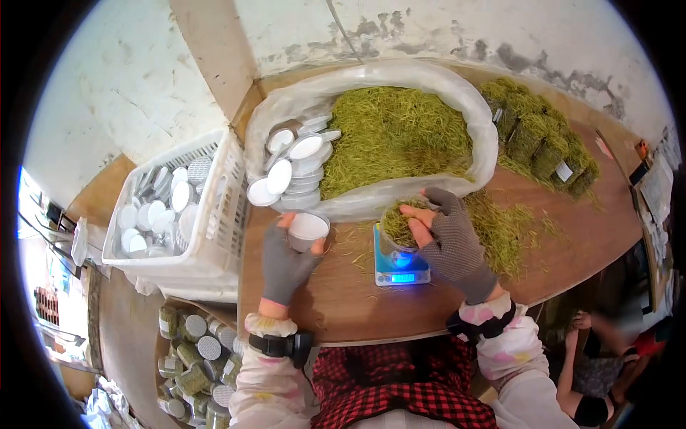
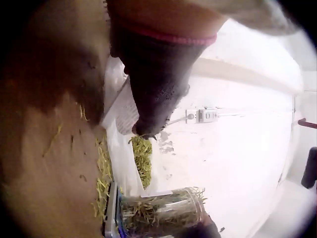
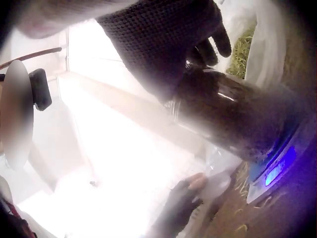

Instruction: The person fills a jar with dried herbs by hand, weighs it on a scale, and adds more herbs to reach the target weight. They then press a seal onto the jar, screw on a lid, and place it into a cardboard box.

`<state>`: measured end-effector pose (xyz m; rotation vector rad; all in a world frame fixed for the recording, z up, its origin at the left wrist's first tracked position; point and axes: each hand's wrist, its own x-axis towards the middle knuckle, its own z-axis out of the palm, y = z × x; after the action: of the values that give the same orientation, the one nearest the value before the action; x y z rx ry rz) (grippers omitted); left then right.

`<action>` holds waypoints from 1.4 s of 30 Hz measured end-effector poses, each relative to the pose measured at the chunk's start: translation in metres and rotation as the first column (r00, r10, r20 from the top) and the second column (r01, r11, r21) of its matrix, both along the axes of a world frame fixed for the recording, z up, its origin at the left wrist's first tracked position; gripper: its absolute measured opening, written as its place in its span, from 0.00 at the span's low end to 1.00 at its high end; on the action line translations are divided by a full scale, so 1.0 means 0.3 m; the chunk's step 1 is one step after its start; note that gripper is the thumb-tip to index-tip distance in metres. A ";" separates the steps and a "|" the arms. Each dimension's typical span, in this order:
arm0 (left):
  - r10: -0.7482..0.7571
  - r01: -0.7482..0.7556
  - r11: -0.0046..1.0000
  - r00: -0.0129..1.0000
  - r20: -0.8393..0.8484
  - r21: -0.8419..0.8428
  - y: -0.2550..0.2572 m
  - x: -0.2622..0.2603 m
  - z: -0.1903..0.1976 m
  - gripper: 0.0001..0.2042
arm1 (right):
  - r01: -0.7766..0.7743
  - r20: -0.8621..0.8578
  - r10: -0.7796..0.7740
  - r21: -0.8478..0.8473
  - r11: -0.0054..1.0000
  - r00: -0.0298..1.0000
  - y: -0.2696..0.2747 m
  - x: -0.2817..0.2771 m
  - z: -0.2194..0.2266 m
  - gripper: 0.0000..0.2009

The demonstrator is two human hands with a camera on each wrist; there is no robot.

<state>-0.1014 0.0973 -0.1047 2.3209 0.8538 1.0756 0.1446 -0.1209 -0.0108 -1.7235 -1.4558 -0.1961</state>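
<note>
Remotely, I had the left hand (image 1: 284, 260) gripping a tub (image 1: 309, 227); the right hand (image 1: 457, 243) (pinching or not, I could not tell) touched herb (image 1: 396, 224) in the jar (image 3: 220, 111) atop the scale (image 1: 401, 278).

The head view is bright and mostly sharp, its fisheye bowing the table (image 1: 336, 314) and fading to black corners; white light burns out the opening (image 1: 46, 236) at nine o'clock, while four o'clock falls dim. The scale display (image 1: 402, 278) glows blue. The left wrist view is hazy (and soft throughout), its wall (image 2: 237, 158) bleached toward three o'clock, the table shadowed toward nine. In the right, white glare spreads from seven to nine o'clock, leaving the jar (image 3: 223, 109) dark with one bright streak.
</note>
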 end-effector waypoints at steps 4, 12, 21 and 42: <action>-0.022 0.017 0.999 0.995 0.100 0.047 -0.059 0.020 0.116 0.38 | -0.004 0.000 0.004 0.007 1.000 1.000 0.003 0.003 -0.007 0.14; -0.238 0.238 0.971 0.970 0.043 0.009 -0.166 0.088 0.232 0.43 | 0.005 -0.010 -0.004 0.013 1.000 1.000 0.003 0.004 -0.013 0.14; -0.450 0.514 0.844 0.834 0.319 -0.154 -0.266 0.295 0.303 0.43 | 0.092 0.007 -0.093 0.062 0.994 0.996 0.006 -0.015 -0.014 0.14; -0.616 0.614 0.788 0.787 0.045 0.048 -0.312 0.407 0.355 0.29 | 0.071 -0.600 0.021 0.129 0.989 0.800 -0.104 0.007 -0.036 0.13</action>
<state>0.0207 0.0038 0.0020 2.3158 0.0165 0.8499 0.1468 -0.1521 -0.0217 -1.4939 -0.9174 0.2193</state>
